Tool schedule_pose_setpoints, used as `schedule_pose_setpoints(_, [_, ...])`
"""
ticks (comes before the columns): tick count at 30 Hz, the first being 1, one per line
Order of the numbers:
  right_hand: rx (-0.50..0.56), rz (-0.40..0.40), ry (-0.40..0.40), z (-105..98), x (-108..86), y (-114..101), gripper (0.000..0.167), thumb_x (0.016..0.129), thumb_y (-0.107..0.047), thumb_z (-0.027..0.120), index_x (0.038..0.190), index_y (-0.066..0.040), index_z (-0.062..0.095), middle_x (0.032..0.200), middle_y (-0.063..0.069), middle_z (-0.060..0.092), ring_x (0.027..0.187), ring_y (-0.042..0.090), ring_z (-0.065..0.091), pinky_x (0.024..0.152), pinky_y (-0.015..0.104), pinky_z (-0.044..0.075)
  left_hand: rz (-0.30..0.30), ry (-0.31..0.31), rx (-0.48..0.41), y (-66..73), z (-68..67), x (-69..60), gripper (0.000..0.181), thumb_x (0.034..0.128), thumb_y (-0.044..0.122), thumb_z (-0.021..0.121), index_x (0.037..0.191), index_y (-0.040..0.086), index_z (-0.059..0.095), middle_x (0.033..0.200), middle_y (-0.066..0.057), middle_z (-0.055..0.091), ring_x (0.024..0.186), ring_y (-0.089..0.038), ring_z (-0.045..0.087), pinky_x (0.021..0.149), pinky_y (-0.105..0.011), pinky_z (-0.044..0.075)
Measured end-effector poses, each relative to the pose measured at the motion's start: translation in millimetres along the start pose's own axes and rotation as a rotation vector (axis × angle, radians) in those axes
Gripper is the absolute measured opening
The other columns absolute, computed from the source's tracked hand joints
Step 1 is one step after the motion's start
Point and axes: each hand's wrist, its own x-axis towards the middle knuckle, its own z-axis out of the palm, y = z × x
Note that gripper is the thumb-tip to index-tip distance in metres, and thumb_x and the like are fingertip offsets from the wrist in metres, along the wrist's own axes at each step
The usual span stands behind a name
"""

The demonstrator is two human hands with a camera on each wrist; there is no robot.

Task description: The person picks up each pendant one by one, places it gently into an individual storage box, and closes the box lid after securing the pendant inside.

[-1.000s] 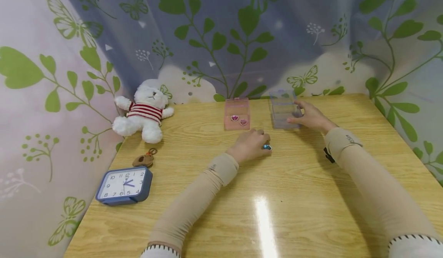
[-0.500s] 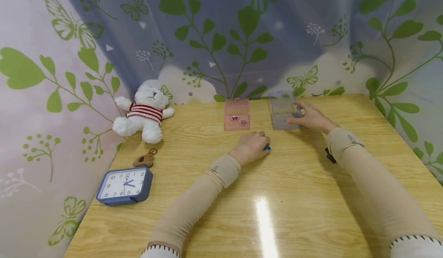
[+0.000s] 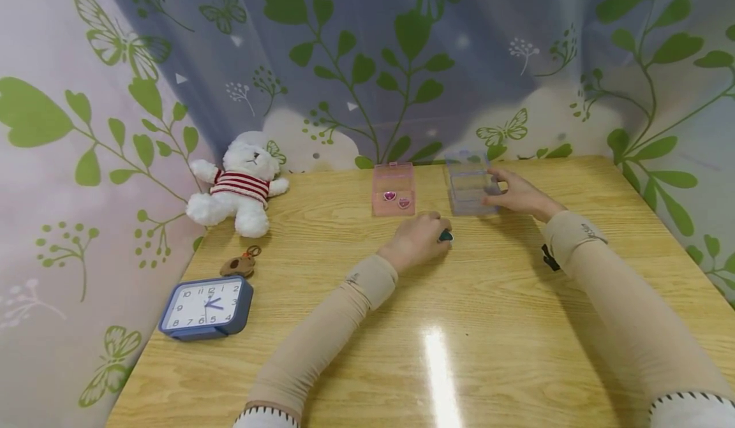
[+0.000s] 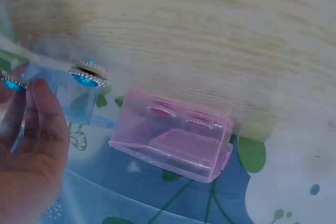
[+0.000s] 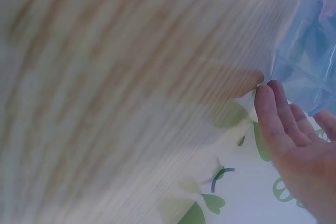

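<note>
My left hand (image 3: 416,240) is low over the table and pinches a blue gem (image 4: 13,83) with a silvery beaded rim. A second blue gem (image 4: 90,74) shows beside the fingertips in the left wrist view; the head view does not show it apart from the hand. My right hand (image 3: 519,192) touches the right side of a clear bluish box (image 3: 467,192), its lid raised at the back. In the right wrist view the fingers (image 5: 273,111) lie fairly straight against that box. To its left, an open pink box (image 3: 393,179) holds two pink gems (image 3: 390,196).
A white teddy bear (image 3: 244,182) in a striped shirt leans at the back left. In front of it lie a brown keyring charm (image 3: 238,265) and a blue clock (image 3: 207,307). A patterned curtain (image 3: 356,51) hangs behind the wooden table (image 3: 517,339).
The gem in my left fingers has turned and risen slightly, showing darker now. The clear box has shifted a little to the left, and my right thumb has moved slightly right.
</note>
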Motion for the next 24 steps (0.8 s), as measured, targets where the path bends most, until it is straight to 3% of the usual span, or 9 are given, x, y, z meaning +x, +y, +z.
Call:
schedule_pose_setpoints(9, [0.053,0.002,-0.017,-4.3,0.8,6.2,0.09,0.107,-0.022,0.062,0.17,-0.008,-0.002,0.172,0.035,0.006,0.15,0.062,0.03,0.114,0.074,0.04,0.011,0.103,-0.132,0.7,-14.1,8.7,0.035,0.1028,0.026,0.069,0.135,0.011,0.067,0.12,-0.003,0.067,0.102,-0.014,0.068,0.085,-0.02,0.059])
schedule_pose_setpoints(16, [0.09,-0.01,-0.021,-5.2,1.1,9.9,0.089,0.107,-0.019,0.062,0.17,-0.009,-0.001,0.172,0.034,0.007,0.15,0.061,0.031,0.112,0.071,0.045,-0.027,0.195,-0.215,1.9,-29.9,21.7,0.036,0.1028,0.028,0.07,0.134,0.009,0.069,0.119,-0.005,0.068,0.102,-0.014,0.069,0.082,-0.02,0.059])
schedule_pose_setpoints(24, [0.101,-0.027,-0.033,-2.7,-0.5,5.6,0.091,0.106,-0.024,0.065,0.17,-0.01,0.003,0.171,0.033,0.012,0.148,0.06,0.035,0.111,0.068,0.048,-0.08,0.203,-0.262,1.9,-36.6,34.4,0.036,0.1025,0.026,0.071,0.136,0.013,0.067,0.125,-0.004,0.065,0.106,-0.016,0.069,0.087,-0.024,0.06])
